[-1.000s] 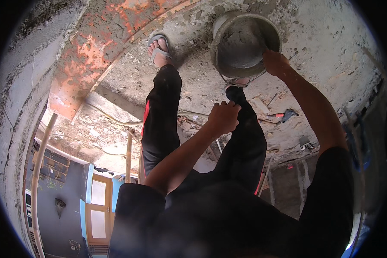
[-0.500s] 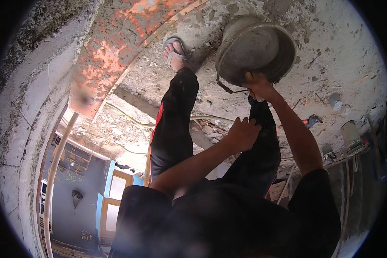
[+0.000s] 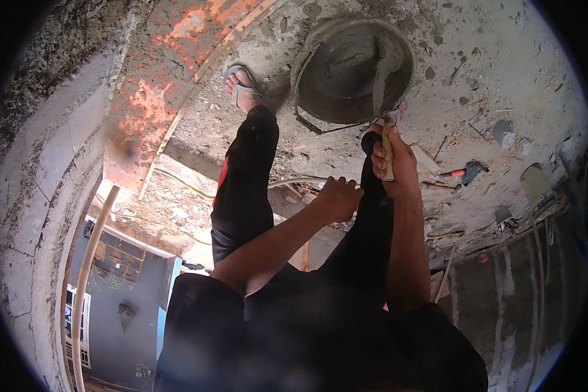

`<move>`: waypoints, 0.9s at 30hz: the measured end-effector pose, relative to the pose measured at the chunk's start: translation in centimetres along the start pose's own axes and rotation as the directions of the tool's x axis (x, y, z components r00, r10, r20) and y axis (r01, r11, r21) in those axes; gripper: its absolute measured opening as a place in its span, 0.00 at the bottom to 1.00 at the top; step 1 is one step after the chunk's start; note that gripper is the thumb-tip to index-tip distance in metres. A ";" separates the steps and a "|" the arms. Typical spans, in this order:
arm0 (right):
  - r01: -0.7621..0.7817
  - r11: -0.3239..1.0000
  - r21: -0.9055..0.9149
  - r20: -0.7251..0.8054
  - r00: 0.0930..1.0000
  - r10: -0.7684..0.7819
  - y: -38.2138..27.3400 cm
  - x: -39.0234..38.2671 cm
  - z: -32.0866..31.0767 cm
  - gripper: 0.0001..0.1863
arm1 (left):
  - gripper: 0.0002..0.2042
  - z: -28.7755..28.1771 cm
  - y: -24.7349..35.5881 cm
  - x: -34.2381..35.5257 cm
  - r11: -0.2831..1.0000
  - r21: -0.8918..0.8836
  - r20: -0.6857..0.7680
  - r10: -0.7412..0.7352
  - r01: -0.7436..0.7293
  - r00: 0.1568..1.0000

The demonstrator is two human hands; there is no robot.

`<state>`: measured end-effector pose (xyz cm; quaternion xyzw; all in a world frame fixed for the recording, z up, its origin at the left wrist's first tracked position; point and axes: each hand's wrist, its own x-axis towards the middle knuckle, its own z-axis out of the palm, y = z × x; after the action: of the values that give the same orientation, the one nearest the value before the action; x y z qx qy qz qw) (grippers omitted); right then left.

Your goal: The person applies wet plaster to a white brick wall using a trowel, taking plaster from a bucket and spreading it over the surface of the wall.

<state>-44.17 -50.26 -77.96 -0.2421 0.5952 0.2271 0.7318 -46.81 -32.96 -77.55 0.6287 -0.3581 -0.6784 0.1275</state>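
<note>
My right hand [image 3: 398, 163] is closed around the wooden handle of a trowel [image 3: 383, 75]. The trowel's long blade is coated in wet grey mortar and reaches over the near rim into a round bucket [image 3: 298, 91]. Grey mortar [image 3: 346, 62] lies inside the bucket, which has a thin wire handle hanging at its near side. By my right knee, my left hand [image 3: 339, 199] is curled into a loose fist, with nothing visible in it. Its palm side is hidden.
A curved board [image 3: 140, 124] smeared with orange and mortar runs along the left, beside my sandalled foot [image 3: 245, 88]. Rubble and a hose [image 3: 307, 181] lie between my legs. A red-handled tool [image 3: 460, 173] rests on the rough floor at right, near a grey container [image 3: 535, 186].
My right hand has drawn back from inside the bucket, bringing the trowel's handle into view. The bucket and my left hand appear further left as the view shifts.
</note>
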 end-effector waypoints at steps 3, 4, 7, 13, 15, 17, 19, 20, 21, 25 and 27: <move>-0.041 0.997 -0.064 -0.063 0.997 0.037 -1.9 0.9 -0.9 0.21 | 0.24 -0.7 -0.1 -0.6 1.000 -0.016 -0.031 0.026 -0.026 0.999; -0.007 0.994 -0.113 -0.088 0.996 -0.003 -2.5 3.1 -0.7 0.23 | 0.25 -0.8 0.0 -0.6 0.999 0.013 -0.055 0.042 -0.041 0.998; -0.092 0.972 -0.215 -0.179 0.982 0.053 -1.9 9.8 3.2 0.20 | 0.26 -1.2 0.2 -0.4 0.998 0.002 -0.085 0.061 -0.061 0.994; -0.219 0.719 -0.660 -0.049 0.967 0.249 -1.9 8.3 4.9 0.22 | 0.26 -1.7 -0.1 -1.1 0.997 -0.075 -0.068 0.022 -0.027 0.997; -0.120 0.265 -0.957 -0.060 0.973 0.222 -4.4 4.7 4.7 0.20 | 0.26 -2.4 0.0 -1.4 0.995 -0.100 -0.077 0.016 -0.024 0.997; 0.026 -0.405 -0.914 0.077 0.991 -0.110 -7.5 2.0 5.2 0.17 | 0.26 -3.3 -0.6 -1.3 0.992 -0.126 -0.091 -0.002 -0.009 0.996; -0.022 -0.750 -0.661 0.326 0.892 -0.312 -10.4 0.6 5.6 0.16 | 0.26 -3.1 -0.5 -2.1 0.983 -0.177 -0.133 0.027 -0.050 0.991; -0.067 -0.801 -0.596 0.354 0.873 -0.336 -12.1 1.2 5.9 0.14 | 0.26 -3.1 -0.4 -2.4 0.981 -0.188 -0.133 0.022 -0.047 0.991; -0.131 -0.866 -0.483 0.371 0.865 -0.338 -13.9 3.0 5.7 0.13 | 0.25 -3.3 -0.4 -2.6 0.981 -0.183 -0.134 0.038 -0.062 0.990; -0.018 -0.965 -0.261 0.335 0.936 -0.108 -13.4 11.3 2.1 0.09 | 0.24 -4.1 -0.8 -3.1 0.983 -0.159 -0.201 0.062 -0.095 0.978; 0.002 -0.914 -0.406 0.289 0.949 -0.126 -10.4 12.1 2.6 0.09 | 0.23 -4.3 -1.4 -3.6 0.978 -0.190 -0.244 0.036 -0.084 0.969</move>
<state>-33.46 -56.21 -88.49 -0.8566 -0.1117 0.4992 -0.0676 -41.77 -31.11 -75.52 0.6788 -0.2895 -0.6259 0.2524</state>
